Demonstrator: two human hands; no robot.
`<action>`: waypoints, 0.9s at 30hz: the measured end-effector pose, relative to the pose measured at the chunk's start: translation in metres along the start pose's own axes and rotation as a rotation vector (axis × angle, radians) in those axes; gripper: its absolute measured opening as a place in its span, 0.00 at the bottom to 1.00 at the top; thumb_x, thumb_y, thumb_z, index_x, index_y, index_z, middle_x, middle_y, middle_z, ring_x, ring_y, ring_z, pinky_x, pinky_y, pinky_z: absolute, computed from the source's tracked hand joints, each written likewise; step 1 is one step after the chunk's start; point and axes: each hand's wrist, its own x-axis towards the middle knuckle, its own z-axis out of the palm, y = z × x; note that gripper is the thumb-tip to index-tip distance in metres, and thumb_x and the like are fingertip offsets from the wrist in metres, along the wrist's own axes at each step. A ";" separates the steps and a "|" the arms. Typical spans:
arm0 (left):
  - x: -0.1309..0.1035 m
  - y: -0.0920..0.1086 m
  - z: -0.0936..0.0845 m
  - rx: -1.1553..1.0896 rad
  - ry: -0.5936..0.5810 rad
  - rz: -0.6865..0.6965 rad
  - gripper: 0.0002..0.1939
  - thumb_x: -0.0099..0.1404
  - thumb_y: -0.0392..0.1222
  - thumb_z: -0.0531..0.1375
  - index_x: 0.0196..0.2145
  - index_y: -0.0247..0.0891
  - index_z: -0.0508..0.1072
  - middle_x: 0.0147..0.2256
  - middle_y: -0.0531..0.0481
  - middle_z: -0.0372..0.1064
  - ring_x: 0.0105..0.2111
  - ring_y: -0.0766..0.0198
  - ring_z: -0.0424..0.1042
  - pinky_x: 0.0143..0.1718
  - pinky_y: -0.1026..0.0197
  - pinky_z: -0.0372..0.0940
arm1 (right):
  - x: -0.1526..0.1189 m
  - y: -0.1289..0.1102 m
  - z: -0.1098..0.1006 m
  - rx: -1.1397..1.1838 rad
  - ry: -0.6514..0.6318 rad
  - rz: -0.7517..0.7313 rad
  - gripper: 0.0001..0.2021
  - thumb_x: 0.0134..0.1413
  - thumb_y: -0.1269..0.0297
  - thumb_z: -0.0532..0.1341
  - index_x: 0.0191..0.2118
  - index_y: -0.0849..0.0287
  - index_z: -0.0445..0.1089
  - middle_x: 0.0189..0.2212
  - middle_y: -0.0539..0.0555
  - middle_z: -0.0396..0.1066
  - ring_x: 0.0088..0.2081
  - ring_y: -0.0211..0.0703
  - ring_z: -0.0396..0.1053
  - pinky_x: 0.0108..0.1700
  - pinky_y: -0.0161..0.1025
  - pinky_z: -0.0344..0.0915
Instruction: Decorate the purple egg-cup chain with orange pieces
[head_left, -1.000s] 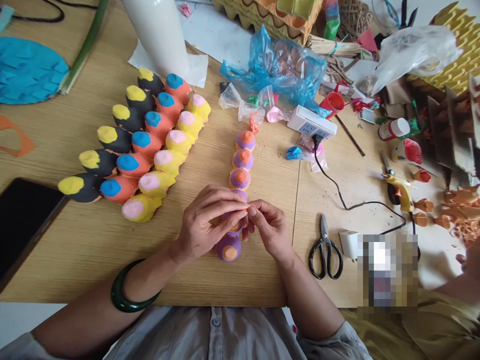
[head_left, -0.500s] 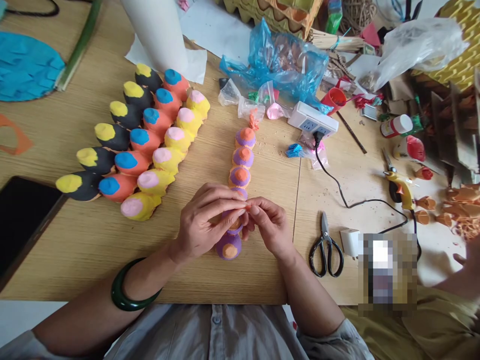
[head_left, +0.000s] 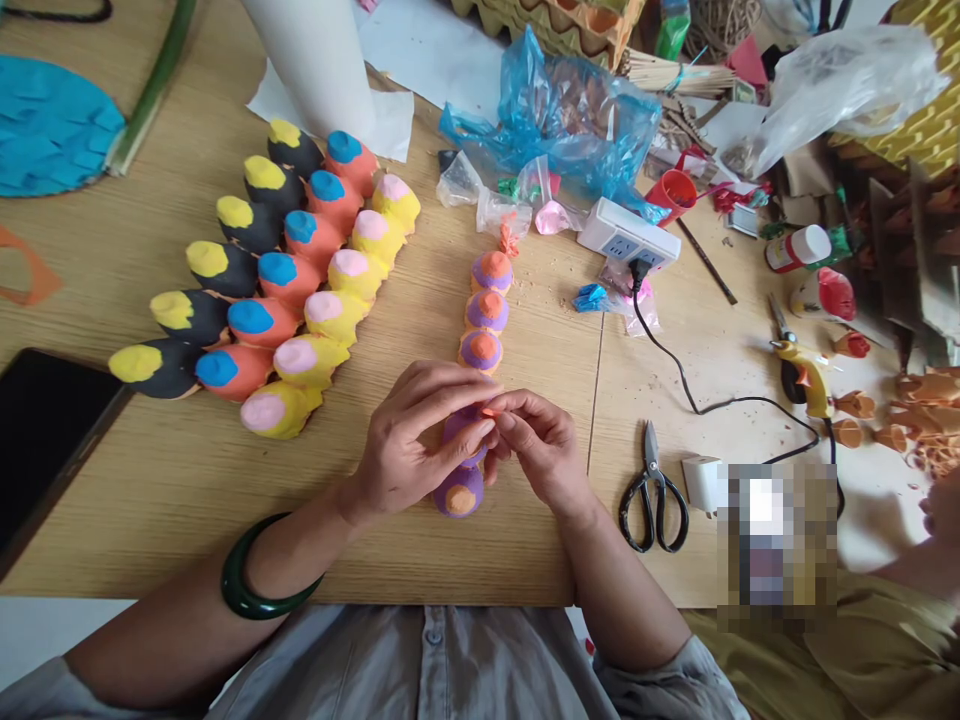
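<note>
A small piece of orange clay (head_left: 489, 412) shows between the fingertips of both hands. My right hand (head_left: 544, 445) pinches it between thumb and forefinger. Around its other side, the thumb and fingertips of my left hand (head_left: 409, 430) come together, the fingers long and fairly straight. Beneath both hands lies a single row of purple-painted egg-carton cups (head_left: 481, 312). Orange clay caps the far cups, and the nearest cup has a flatter, paler orange patch. My hands hide part of the row's middle. A twisted orange clay lump (head_left: 509, 238) lies past its far end.
To the left stand black, coral and yellow carton rows (head_left: 277, 270) with coloured caps. Black-handled scissors (head_left: 652, 500), a white power strip (head_left: 628, 238) with its cord, and a yellow glue gun (head_left: 806, 375) lie rightward. Another person's arm (head_left: 911, 570) is at the right edge.
My left fingers and thumb have parted slightly, so more of the orange clay shows between the fingertips. The carton rows and tools stay put; the view has shifted a little.
</note>
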 end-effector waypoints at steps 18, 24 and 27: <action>0.000 -0.003 0.000 -0.001 0.016 0.023 0.10 0.67 0.32 0.67 0.46 0.39 0.79 0.45 0.47 0.78 0.47 0.58 0.76 0.52 0.54 0.71 | 0.003 0.000 -0.003 0.073 -0.013 -0.002 0.11 0.60 0.57 0.70 0.42 0.57 0.74 0.30 0.49 0.77 0.25 0.37 0.76 0.27 0.35 0.78; 0.000 -0.002 0.001 0.021 0.048 0.014 0.07 0.68 0.32 0.66 0.42 0.41 0.79 0.42 0.49 0.79 0.46 0.59 0.77 0.52 0.54 0.71 | 0.004 -0.001 -0.002 0.093 -0.053 0.033 0.13 0.60 0.55 0.70 0.44 0.57 0.73 0.31 0.50 0.78 0.26 0.39 0.77 0.27 0.37 0.79; 0.000 -0.002 0.001 0.027 0.049 -0.008 0.10 0.68 0.33 0.67 0.46 0.40 0.78 0.45 0.47 0.78 0.47 0.58 0.76 0.52 0.54 0.71 | 0.003 -0.002 -0.002 0.089 -0.050 0.042 0.12 0.60 0.56 0.70 0.43 0.58 0.73 0.30 0.49 0.78 0.25 0.38 0.77 0.27 0.36 0.78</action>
